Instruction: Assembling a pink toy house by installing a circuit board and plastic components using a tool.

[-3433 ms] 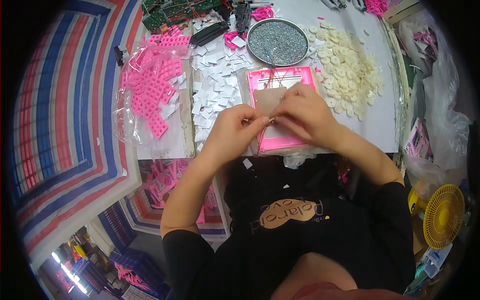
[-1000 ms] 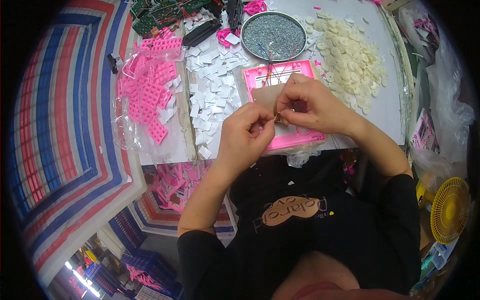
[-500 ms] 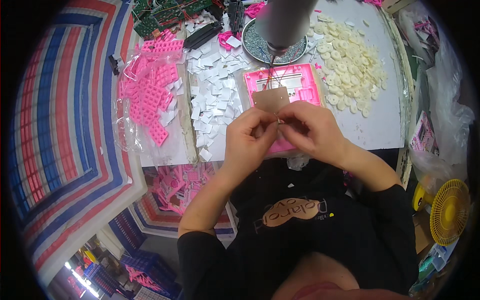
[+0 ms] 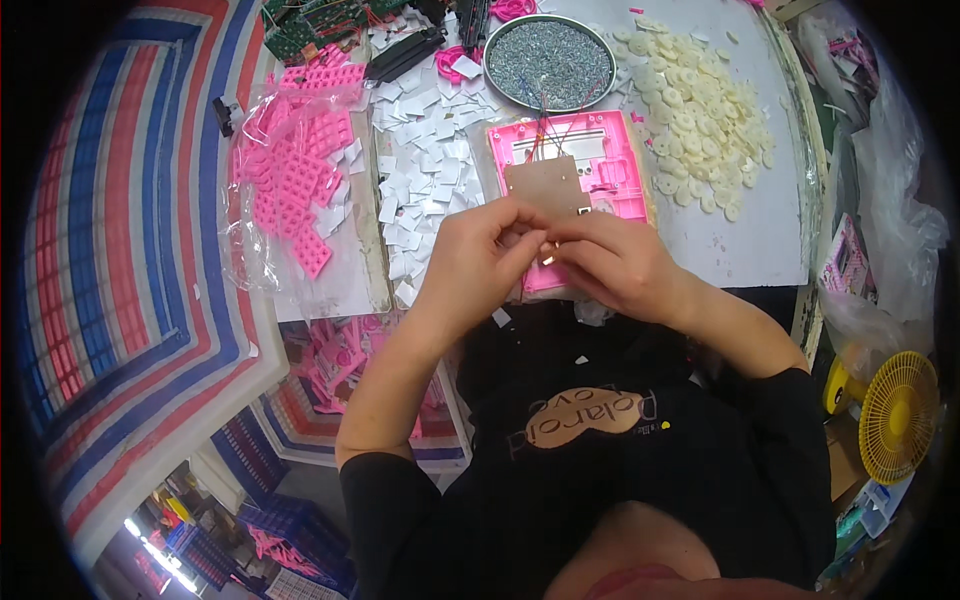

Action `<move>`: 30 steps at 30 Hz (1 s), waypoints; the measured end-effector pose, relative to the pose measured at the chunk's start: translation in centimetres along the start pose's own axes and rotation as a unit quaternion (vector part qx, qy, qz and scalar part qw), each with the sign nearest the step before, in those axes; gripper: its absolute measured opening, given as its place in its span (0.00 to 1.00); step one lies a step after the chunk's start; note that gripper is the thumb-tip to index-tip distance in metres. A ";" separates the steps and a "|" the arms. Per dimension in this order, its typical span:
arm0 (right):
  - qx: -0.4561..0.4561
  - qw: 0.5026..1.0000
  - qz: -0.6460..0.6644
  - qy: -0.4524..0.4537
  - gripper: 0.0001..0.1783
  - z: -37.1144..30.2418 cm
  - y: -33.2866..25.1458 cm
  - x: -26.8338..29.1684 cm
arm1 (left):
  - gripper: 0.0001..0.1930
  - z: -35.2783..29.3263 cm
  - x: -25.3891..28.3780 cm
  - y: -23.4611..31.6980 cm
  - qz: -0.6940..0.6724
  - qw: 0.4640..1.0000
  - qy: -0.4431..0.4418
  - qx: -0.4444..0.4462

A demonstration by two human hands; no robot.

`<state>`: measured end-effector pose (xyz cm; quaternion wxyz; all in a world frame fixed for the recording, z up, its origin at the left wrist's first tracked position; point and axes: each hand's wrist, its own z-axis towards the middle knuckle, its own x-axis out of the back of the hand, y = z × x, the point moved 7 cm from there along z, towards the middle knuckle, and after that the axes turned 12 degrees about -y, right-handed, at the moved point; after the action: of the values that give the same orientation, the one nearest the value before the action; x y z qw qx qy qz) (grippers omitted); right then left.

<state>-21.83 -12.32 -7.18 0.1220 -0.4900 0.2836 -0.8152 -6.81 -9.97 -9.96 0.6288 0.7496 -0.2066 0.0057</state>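
My left hand (image 4: 490, 255) and my right hand (image 4: 618, 262) meet fingertip to fingertip above the near edge of a pink plastic housing (image 4: 629, 180). A small shiny metal piece (image 4: 548, 260) shows at my right fingertips, pinched between thumb and forefinger. The left thumb and forefinger are also pressed together; what they grip, if anything, is hidden. Just beyond the fingers, a brown circuit board (image 4: 543, 185) lies over the housing, with thin red and dark wires (image 4: 543, 140) running from its far edge.
Behind the housing stands a round tray of small screws (image 4: 550, 65). Cream plastic discs (image 4: 700, 130) are heaped to the right. White paper pieces (image 4: 430, 160) and pink button pads (image 4: 300, 180) cover the left. Circuit boards (image 4: 310, 30) are stacked far left; a yellow fan (image 4: 898, 418) stands at right.
The large grey cylindrical tool that hung over the screw tray has left the view. My hands have shifted slightly, and the small metal piece now shows. A white scrap appears near the table's front edge.
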 end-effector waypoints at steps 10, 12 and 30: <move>-0.004 0.994 -0.093 -0.061 0.07 0.4 -0.1 -1.1 | 0.07 -1.7 -1.5 1.3 0.235 0.952 0.122 -0.156; -0.010 0.993 -0.100 -0.065 0.07 0.5 -0.1 -1.4 | 0.08 -1.7 -1.7 1.3 0.265 0.941 0.124 -0.168; -0.050 0.982 -0.130 -0.129 0.18 0.2 -0.1 -0.8 | 0.06 -7.4 -1.5 -2.4 0.036 0.996 0.085 0.002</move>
<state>-21.20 -11.90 -7.61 0.0257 -0.6295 0.2400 -0.7386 -5.52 -2.26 -11.06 0.6422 0.7394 -0.1798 0.0924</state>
